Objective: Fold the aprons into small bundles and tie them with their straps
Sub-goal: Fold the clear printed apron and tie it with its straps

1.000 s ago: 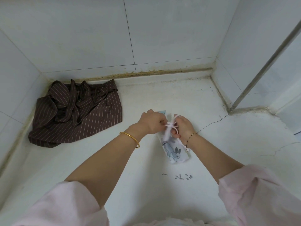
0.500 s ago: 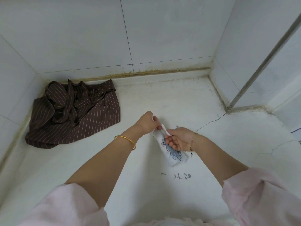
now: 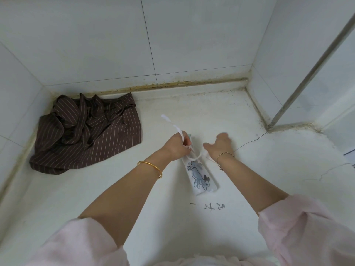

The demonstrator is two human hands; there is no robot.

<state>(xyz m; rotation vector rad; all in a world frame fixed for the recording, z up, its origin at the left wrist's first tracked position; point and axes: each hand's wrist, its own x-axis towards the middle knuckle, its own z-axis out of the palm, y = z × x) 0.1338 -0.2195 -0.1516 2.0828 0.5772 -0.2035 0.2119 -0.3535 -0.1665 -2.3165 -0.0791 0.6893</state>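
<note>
Gripping the white fabric strap (image 3: pixel 172 125), left hand (image 3: pixel 176 146) sits over the small folded white rabbit-print apron bundle (image 3: pixel 201 177) lying on the white table (image 3: pixel 115 189); right hand (image 3: pixel 221 145) spread open, blurred. Best pull both ends evenly, bundle pinned.

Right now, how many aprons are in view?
2. A brown striped apron lies crumpled in the far left corner. A white rabbit-print apron, folded narrow, lies at the centre, its strap gripped by the left hand. More could hide under the brown one.
</note>
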